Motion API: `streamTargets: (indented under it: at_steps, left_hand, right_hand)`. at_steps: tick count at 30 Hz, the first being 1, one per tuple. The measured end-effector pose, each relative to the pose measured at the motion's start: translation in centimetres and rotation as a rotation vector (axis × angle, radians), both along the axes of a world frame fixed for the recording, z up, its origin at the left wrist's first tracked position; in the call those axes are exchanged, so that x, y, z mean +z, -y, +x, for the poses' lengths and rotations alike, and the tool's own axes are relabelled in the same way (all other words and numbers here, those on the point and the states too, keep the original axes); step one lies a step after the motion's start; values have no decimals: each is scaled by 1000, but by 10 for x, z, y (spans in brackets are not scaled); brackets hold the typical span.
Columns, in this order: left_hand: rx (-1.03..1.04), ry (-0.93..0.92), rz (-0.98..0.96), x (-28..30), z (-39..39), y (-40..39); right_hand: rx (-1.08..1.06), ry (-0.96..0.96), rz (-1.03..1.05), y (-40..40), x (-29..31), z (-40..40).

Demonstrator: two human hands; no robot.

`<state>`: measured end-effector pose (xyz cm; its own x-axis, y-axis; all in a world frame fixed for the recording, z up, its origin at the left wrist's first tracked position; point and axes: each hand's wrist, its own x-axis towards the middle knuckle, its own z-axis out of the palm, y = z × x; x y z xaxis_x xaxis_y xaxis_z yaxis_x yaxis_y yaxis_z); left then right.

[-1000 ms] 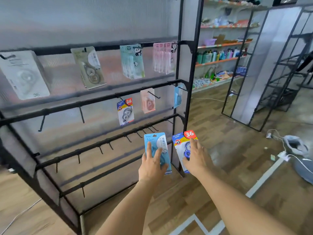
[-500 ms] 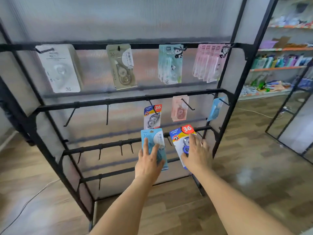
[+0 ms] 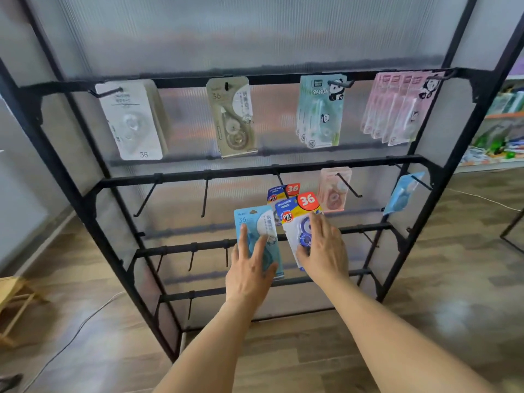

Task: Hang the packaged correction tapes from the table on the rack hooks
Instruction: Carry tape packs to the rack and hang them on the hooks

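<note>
A flat light blue card pack of correction tape (image 3: 256, 236) is held up by the left hand (image 3: 249, 268), with fingers spread on its front and the thumb likely behind. A white and blue card pack with a red 36 badge (image 3: 299, 219) is gripped by the right hand (image 3: 323, 251) in the same way. Both packs are held in front of the black metal rack (image 3: 255, 174), near a matching pack (image 3: 280, 191) already hung on a middle hook. The packs are judged light, thin and bendy, with a slippery plastic bubble. They are best held low, so the top hole is left free.
</note>
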<state>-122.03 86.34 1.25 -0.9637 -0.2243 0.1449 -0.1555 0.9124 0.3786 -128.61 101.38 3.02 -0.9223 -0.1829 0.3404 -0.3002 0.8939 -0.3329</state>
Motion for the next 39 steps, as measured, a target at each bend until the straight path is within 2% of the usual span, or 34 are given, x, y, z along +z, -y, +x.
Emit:
streamTargets:
  at_steps: [10, 15, 21, 25, 32, 39]
  left_hand:
    - [-16, -65, 6, 1, -20, 11]
    - [-36, -77, 14, 2, -23, 14]
    - [-96, -77, -4, 2, -26, 14]
    - [-168, -72, -34, 2, -26, 3]
    - [-254, -53, -85, 2, -31, -46]
    - [-276, -37, -41, 4, -50, -147]
  right_hand:
    - [-3, 31, 36, 15, -9, -14]
    - [-32, 106, 99, 27, -7, -26]
    - [-56, 190, 56, 34, -7, -29]
    - [-108, 145, -28, 26, -7, -21]
    - [-140, 63, -160, -19, -1, -7]
    - [28, 122, -187, -112, 3, -7]
